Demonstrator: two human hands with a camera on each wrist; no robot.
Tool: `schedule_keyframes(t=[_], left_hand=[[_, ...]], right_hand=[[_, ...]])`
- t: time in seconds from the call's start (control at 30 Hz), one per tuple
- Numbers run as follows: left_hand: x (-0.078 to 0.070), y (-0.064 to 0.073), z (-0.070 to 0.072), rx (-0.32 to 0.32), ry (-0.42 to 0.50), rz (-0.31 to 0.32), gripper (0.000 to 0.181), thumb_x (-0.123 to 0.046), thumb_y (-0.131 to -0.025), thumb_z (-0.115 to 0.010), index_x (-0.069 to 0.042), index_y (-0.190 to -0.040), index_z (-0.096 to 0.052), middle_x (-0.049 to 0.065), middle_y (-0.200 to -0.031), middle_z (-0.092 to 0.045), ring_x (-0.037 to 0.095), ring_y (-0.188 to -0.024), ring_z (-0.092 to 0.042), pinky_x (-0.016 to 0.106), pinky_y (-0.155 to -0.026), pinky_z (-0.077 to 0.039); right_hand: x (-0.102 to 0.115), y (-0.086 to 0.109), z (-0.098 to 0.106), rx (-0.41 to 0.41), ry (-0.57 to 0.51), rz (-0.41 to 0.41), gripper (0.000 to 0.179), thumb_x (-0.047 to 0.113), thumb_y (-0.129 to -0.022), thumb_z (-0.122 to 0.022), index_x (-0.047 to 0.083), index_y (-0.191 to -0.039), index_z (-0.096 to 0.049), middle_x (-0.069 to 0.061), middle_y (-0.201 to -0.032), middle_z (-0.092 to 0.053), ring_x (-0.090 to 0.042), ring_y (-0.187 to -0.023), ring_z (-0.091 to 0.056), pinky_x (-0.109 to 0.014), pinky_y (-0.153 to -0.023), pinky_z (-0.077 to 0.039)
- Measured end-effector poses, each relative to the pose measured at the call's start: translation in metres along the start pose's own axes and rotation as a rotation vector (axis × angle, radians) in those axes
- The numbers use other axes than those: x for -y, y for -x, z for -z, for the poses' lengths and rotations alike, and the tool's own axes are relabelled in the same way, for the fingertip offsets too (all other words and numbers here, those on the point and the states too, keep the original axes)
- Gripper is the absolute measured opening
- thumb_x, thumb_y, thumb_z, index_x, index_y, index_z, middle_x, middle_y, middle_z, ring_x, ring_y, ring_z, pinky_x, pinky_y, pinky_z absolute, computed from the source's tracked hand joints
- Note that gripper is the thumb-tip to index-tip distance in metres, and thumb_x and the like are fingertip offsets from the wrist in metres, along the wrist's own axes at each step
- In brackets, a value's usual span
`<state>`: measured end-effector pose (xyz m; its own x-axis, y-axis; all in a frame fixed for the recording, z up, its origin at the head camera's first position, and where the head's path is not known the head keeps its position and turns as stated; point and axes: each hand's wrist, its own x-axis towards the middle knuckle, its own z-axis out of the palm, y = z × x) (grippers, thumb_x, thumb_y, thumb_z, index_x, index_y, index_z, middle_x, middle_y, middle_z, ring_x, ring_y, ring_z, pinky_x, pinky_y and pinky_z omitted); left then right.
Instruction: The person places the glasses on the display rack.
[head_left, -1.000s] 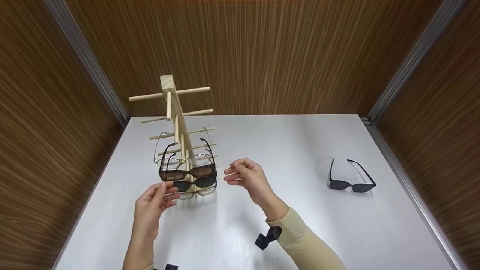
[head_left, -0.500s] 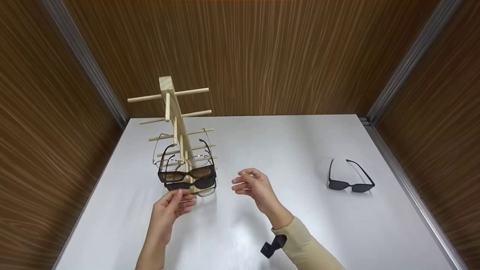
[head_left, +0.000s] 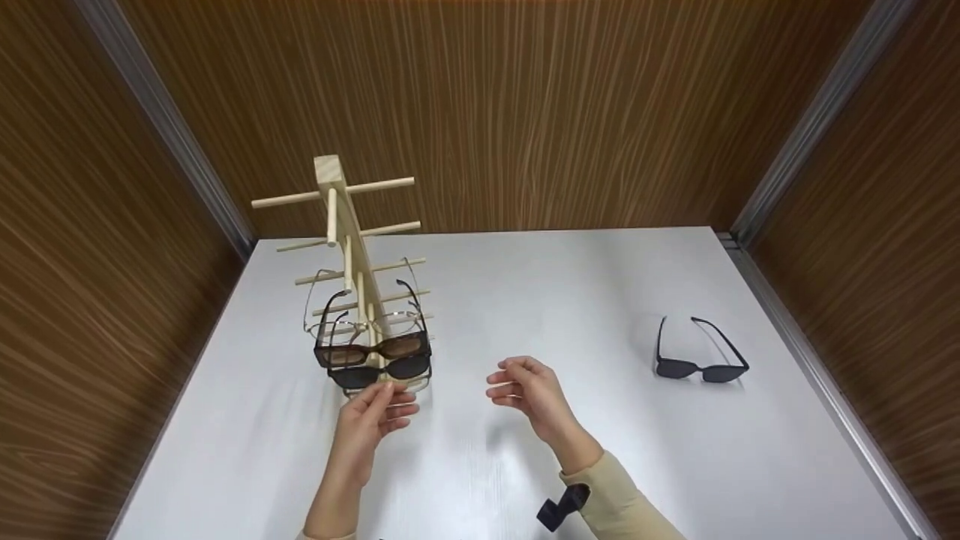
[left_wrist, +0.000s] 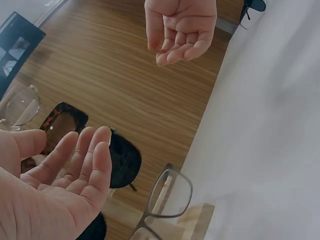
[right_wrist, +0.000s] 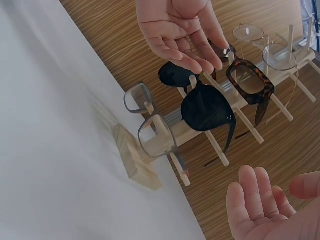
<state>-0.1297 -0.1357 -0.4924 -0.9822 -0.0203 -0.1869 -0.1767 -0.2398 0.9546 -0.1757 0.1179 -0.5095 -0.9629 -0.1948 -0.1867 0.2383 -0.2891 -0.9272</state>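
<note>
A wooden eyewear stand (head_left: pixel 328 171) with side pegs holds several pairs at its lower levels. Wire-rimmed glasses (right_wrist: pixel 279 56) hang above tortoiseshell sunglasses (right_wrist: pixel 268 91). Below these are black sunglasses (right_wrist: pixel 209 107), then grey-framed glasses (right_wrist: pixel 156 135) lowest, partly hidden in the head view. My left hand (head_left: pixel 371 424) is just in front of the lower pairs, its fingers loosely bent and nothing in them. To the right of the stand, my right hand (head_left: pixel 536 394) hovers over the table with relaxed fingers, also holding nothing.
Another pair of black sunglasses (head_left: pixel 677 369) lies with temples unfolded on the right side of the white table (head_left: pixel 570 285). Wood-grain panels (head_left: pixel 487 112) enclose the back and both sides. The stand's upper pegs (head_left: pixel 381 184) carry no eyewear.
My left hand has moved right and toward me, from the left side of the black sunglasses on the stand. My right hand has drawn right and toward me, away from the stand.
</note>
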Motion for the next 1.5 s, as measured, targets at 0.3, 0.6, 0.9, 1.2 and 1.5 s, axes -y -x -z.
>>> schedule_keyframes(t=[0.3, 0.6, 0.9, 1.2, 1.5], left_hand=[[0.017, -0.008, -0.015, 0.084, 0.024, 0.022, 0.035, -0.028, -0.095, -0.055, 0.003, -0.111, -0.059, 0.012, -0.096, -0.067, 0.023, -0.087, -0.066, 0.031, -0.074, -0.053], [0.031, -0.018, -0.031, 0.122, 0.032, 0.015, 0.034, -0.027, -0.095, -0.054, 0.003, -0.109, -0.060, 0.013, -0.097, -0.067, 0.023, -0.087, -0.066, 0.031, -0.074, -0.053], [0.047, -0.026, -0.050, 0.152, 0.019, 0.024, 0.037, -0.030, -0.096, -0.053, 0.003, -0.110, -0.059, 0.013, -0.097, -0.066, 0.025, -0.089, -0.066, 0.032, -0.074, -0.053], [0.059, -0.037, -0.067, 0.188, 0.037, 0.039, 0.040, -0.030, -0.096, -0.052, 0.006, -0.112, -0.058, 0.014, -0.098, -0.066, 0.025, -0.088, -0.066, 0.032, -0.074, -0.053], [0.057, -0.039, -0.082, 0.194, 0.043, 0.079, 0.033, -0.021, -0.099, -0.046, 0.007, -0.111, -0.058, 0.018, -0.100, -0.065, 0.032, -0.091, -0.064, 0.039, -0.078, -0.052]], right_hand=[[-0.006, 0.004, 0.019, -0.027, 0.011, -0.041, 0.023, 0.015, -0.099, -0.044, -0.004, -0.110, -0.049, -0.017, -0.095, -0.064, -0.029, -0.084, -0.066, -0.042, -0.081, -0.051], [-0.012, 0.009, 0.040, -0.107, -0.042, -0.057, 0.025, 0.015, -0.099, -0.045, -0.007, -0.111, -0.048, -0.016, -0.093, -0.064, -0.028, -0.082, -0.066, -0.041, -0.080, -0.052], [-0.025, 0.012, 0.058, -0.203, -0.056, -0.054, 0.029, 0.019, -0.098, -0.048, -0.007, -0.112, -0.048, -0.016, -0.093, -0.064, -0.026, -0.080, -0.066, -0.039, -0.076, -0.053], [-0.036, 0.018, 0.078, -0.270, -0.054, -0.080, 0.032, 0.018, -0.099, -0.046, -0.010, -0.114, -0.046, -0.016, -0.092, -0.064, -0.025, -0.077, -0.066, -0.036, -0.072, -0.054], [-0.041, 0.025, 0.097, -0.340, -0.080, -0.101, 0.034, 0.018, -0.098, -0.045, -0.012, -0.116, -0.044, -0.015, -0.091, -0.063, -0.024, -0.073, -0.066, -0.037, -0.071, -0.054]])
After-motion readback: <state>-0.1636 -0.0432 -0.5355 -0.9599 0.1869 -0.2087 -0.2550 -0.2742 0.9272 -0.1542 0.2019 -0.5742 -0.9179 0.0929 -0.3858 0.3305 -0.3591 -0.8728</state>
